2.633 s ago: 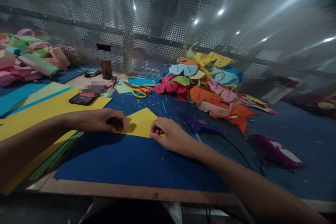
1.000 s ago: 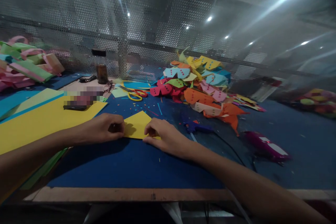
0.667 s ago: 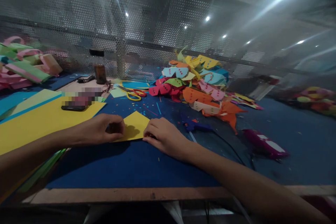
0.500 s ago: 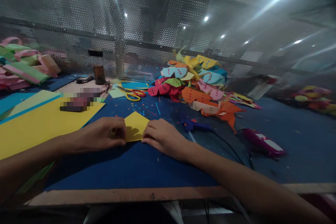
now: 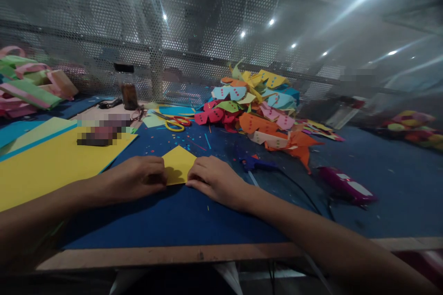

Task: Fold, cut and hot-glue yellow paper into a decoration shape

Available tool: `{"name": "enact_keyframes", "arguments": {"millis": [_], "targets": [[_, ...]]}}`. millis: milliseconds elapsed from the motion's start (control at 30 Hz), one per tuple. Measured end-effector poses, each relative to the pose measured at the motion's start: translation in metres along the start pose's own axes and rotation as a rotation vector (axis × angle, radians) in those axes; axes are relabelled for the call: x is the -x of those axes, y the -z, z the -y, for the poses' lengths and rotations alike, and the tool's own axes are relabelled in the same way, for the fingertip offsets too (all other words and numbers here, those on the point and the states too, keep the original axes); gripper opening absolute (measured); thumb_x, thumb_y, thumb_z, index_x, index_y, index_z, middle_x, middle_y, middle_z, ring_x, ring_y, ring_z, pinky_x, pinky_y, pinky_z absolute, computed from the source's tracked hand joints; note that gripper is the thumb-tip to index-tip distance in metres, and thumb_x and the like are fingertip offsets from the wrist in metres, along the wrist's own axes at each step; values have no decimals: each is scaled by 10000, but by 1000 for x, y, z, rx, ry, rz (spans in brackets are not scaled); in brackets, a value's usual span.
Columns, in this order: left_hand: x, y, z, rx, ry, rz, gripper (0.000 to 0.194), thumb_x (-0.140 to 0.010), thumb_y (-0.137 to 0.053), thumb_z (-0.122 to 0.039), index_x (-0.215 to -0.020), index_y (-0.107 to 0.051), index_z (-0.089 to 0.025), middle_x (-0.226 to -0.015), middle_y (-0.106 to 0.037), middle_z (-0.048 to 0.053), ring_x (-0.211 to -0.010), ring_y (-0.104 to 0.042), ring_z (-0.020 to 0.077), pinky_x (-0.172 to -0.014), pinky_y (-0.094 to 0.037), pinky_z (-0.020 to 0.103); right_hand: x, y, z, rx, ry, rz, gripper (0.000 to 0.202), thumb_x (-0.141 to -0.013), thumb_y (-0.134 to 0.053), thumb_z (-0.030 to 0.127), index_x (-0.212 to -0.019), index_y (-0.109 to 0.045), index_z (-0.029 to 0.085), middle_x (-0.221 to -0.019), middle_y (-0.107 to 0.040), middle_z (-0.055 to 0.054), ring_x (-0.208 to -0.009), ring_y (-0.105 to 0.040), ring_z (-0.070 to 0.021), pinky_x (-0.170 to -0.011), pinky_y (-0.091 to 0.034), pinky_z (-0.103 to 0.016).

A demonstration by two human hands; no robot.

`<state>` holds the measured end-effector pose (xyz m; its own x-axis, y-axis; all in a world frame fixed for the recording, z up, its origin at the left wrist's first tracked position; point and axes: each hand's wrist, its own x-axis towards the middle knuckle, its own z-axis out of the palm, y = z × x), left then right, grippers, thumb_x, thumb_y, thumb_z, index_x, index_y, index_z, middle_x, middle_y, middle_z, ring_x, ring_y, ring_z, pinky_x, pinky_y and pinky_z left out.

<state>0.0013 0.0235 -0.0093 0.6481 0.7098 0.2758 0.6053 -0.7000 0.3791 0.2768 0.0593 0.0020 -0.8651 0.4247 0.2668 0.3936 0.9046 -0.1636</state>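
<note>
A small piece of yellow paper [image 5: 178, 164], folded to a point at its far side, lies on the blue table top [image 5: 166, 226]. My left hand [image 5: 143, 177] has its curled fingers closed on the paper's left corner. On the opposite corner, my right hand [image 5: 214, 179] pinches the paper with thumb and fingers. Both hands rest low on the table, and they cover the two side corners. Just right of my right hand lies a blue glue gun [image 5: 254, 163] with a glue stick and a black cord.
Scissors with yellow and red handles [image 5: 175, 124] lie beyond the paper among coloured scraps. A heap of cut paper shapes [image 5: 266, 115] stands behind. Large yellow sheets [image 5: 51, 166] are at left, a jar [image 5: 128, 90] behind them. A purple object [image 5: 346, 186] lies at right.
My left hand's fingers have closed down onto the paper's left corner, narrowing the gap between thumb and fingers. My right hand holds its place. The view has shifted slightly.
</note>
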Motion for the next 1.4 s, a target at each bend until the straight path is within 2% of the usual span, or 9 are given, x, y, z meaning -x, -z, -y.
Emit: {"name": "enact_keyframes", "arguments": {"millis": [167,367,633,800,1000,1133,1400], "targets": [[0,0,0,-22,-25,-19,220,-966,-580,-221,-762,-653,-182,-757,-645,11,-664,-605,126,-611,-404,231,-1,0,1,-18,-20,31,108,-1026,-666,270,-994,-688,168,-1039,-734,-78,-975,-641,-215,-848,-429,-327],[0,0,3,3,-43,-32,171,-927,-584,-176,-794,-692,-178,-762,-684,11,-662,-639,119,-609,-423,207,-1,0,-1,-88,-41,24,83,-1010,-692,249,-985,-699,171,-1007,-733,-67,-971,-644,-202,-850,-429,-315],[0,16,3,107,96,61,143,-872,-629,-200,-837,-768,-187,-761,-742,10,-639,-644,132,-588,-440,212,-5,1,-2,-166,-101,28,64,-986,-721,227,-963,-728,168,-974,-754,-60,-947,-668,-196,-839,-456,-304],[-1,22,6,161,186,128,166,-887,-663,-295,-870,-794,-194,-800,-762,31,-686,-662,166,-623,-463,246,-6,2,-2,-177,-139,44,78,-991,-710,231,-952,-729,166,-957,-755,-62,-920,-670,-191,-804,-448,-290],[0,25,10,200,299,184,281,-903,-663,-438,-888,-796,-190,-830,-761,51,-760,-671,208,-668,-476,282,-6,0,-5,-191,-134,36,100,-1004,-694,244,-944,-718,168,-935,-748,-55,-895,-658,-185,-791,-435,-285],[0,27,11,216,303,195,312,-900,-659,-471,-876,-794,-190,-825,-757,53,-756,-657,212,-668,-469,286,-6,0,-6,-192,-146,36,107,-1000,-702,253,-937,-717,167,-922,-745,-49,-884,-652,-181,-776,-423,-280],[0,33,13,215,361,269,285,-889,-660,-438,-910,-789,-185,-854,-764,54,-792,-656,223,-677,-465,274,-6,1,-4,-212,-186,46,98,-986,-718,240,-928,-720,161,-907,-741,-45,-841,-645,-167,-742,-416,-265]]}}
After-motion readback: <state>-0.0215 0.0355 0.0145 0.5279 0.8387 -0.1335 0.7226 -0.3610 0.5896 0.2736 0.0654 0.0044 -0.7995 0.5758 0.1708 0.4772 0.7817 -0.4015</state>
